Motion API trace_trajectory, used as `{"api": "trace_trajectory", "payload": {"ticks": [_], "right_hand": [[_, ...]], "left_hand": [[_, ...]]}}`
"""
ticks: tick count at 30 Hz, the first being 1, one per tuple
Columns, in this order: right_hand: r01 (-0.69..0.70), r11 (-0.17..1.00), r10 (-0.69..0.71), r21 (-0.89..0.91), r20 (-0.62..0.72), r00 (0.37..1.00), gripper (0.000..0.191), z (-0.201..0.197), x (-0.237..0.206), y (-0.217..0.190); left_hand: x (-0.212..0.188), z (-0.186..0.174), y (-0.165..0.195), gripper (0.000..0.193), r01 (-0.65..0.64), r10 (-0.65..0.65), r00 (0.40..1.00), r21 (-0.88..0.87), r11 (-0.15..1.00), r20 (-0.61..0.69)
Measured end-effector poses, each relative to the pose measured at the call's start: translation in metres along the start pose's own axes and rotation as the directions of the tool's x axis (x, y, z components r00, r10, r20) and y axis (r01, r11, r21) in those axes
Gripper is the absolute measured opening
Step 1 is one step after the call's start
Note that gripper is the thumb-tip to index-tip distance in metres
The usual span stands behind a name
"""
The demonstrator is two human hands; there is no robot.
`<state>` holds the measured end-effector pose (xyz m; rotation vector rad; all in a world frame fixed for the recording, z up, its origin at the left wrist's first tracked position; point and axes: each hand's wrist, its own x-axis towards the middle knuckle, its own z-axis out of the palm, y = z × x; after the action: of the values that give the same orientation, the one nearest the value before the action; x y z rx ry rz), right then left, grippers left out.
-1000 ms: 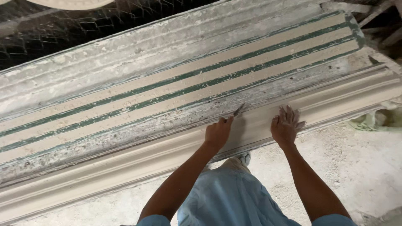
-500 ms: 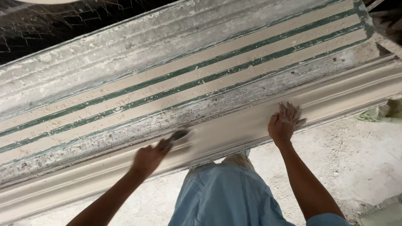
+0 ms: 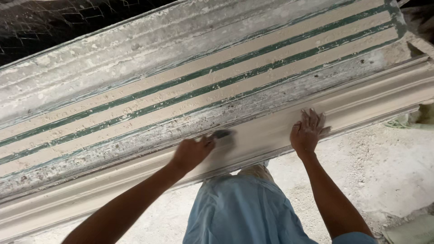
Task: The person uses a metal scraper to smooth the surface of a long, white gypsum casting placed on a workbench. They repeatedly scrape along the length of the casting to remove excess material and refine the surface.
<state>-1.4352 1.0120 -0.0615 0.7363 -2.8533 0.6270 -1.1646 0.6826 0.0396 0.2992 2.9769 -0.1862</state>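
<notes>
- L hand (image 3: 192,153): clamped on small scraper (image 3: 222,133), blade at 2 o'clock.
- R hand (image 3: 308,132): fingers apart, flat on plaster moulding (image 3: 361,106).
- Moulding: prob. heavy, stiff, brittle; grip by edges.

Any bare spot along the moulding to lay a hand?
Bare: long pale plaster moulding right of the flat right hand, and left of the left hand. Crowded: between the hands, where left fingers grip a small dark scraper.
</notes>
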Motion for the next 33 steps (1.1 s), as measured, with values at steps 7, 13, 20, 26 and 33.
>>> {"api": "trace_trajectory", "payload": {"ticks": [7,13,20,26,33], "right_hand": [[-0.023,0.999,0.022,-0.027,-0.014,1.000,0.051,0.004,-0.001,-0.001],[0.002,1.000,-0.002,-0.014,0.015,1.000,0.050,-0.004,-0.002,0.003],[-0.033,0.999,0.033,-0.026,-0.033,0.999,0.048,0.002,0.000,-0.005],[-0.006,1.000,0.006,0.005,-0.010,1.000,0.055,0.002,-0.001,0.000],[0.037,0.999,-0.037,-0.012,-0.003,0.999,0.047,0.003,-0.005,0.010]], "left_hand": [[0.119,0.005,0.045,0.041,-0.070,0.040,0.988,-0.202,0.977,-0.150],[0.168,-0.001,0.071,0.022,-0.007,0.005,1.000,-0.200,0.980,-0.013],[0.034,-0.013,0.002,0.036,-0.047,0.040,0.996,-0.087,0.995,-0.078],[0.205,-0.021,0.080,0.020,-0.119,0.057,0.944,-0.172,0.978,-0.326],[0.182,0.003,0.054,0.027,0.041,-0.057,0.997,-0.328,0.944,-0.041]]}}
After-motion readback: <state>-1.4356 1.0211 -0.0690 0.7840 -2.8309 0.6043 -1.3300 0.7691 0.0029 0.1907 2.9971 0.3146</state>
